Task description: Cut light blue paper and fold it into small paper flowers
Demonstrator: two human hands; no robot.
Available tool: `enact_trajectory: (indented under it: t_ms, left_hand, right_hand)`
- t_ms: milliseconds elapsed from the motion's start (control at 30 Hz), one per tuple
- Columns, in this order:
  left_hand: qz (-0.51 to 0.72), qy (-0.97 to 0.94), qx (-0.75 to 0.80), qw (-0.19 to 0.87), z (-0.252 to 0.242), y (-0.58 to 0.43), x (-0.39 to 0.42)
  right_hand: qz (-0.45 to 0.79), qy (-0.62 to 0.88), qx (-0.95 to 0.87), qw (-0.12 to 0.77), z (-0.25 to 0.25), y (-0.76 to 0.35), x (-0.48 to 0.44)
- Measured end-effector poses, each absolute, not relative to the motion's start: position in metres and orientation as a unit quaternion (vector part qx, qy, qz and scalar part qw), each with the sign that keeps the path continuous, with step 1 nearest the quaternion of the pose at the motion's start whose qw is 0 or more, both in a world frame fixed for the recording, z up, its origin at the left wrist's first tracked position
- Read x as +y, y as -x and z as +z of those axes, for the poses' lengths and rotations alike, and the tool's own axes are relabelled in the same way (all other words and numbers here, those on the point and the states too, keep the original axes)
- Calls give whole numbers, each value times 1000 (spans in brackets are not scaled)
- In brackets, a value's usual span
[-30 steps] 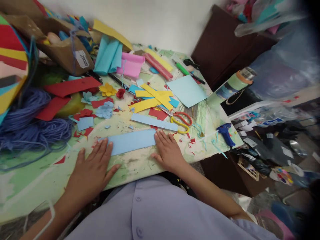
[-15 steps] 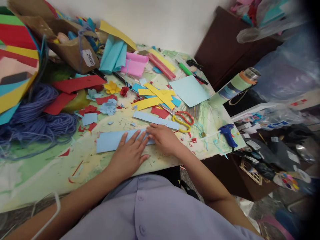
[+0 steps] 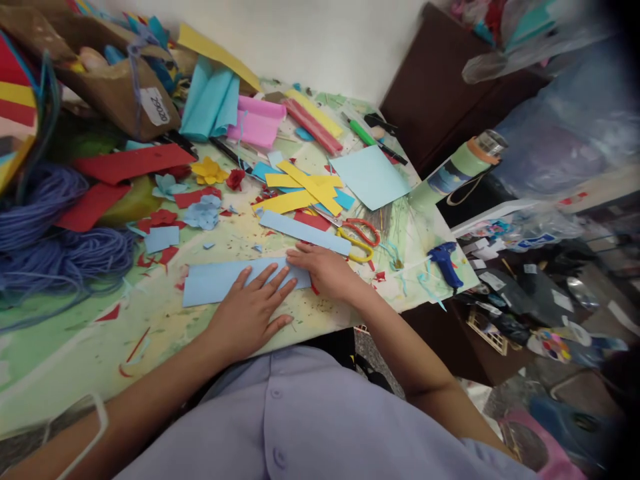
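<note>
Blue paper [image 3: 207,285] lies beneath your hands near the table's [image 3: 165,327] front edge, lengthwise roughly along it. Your left hand [image 3: 249,312] rests spread right of its middle; your right hand [image 3: 325,270], fingers close together, covers its right end. Scraps litter the tabletop; a wall [image 3: 320,40] stands behind.

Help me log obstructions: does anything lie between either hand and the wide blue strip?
Nothing visible does: the left hand and right hand appear to touch the wide blue strip. The narrower blue strip lies beyond it.
</note>
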State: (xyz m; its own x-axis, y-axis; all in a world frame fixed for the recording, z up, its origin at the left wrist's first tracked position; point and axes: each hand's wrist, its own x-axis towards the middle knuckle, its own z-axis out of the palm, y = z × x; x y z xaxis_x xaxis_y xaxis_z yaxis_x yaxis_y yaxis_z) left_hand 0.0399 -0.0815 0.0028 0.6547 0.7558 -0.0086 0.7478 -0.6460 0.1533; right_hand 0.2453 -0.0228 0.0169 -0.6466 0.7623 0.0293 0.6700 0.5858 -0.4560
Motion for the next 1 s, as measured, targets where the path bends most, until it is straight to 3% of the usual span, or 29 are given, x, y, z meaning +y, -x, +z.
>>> enact_trajectory:
  t_ms: [100,200,300,433,733,867,1000]
  left_hand:
    - [21,-910,411,50,8,-40,-75]
    - [-5,-919,392,31,15,-43,-66]
    - [-44,-924,378,29,25,-48,-59]
    - [-56,-920,381,71,48,-45,-47]
    - [187,-844,466,186,125,23,47]
    - [271,-764,478,337,135,48,82]
    - [360,-705,478,380,137,57,91]
  right_hand:
    - [183,439,-862,175,25,-258,-19]
    - [82,567,-794,205,33,-283,-5]
    - [15,677,-732,76,38,-308,11]
    - [39,676,-735,20,37,-321,21]
    - [59,636,-769,1,49,-315,20]
    - [38,634,-772,28,61,-314,23]
    - [12,638,-765,84,86,-317,25]
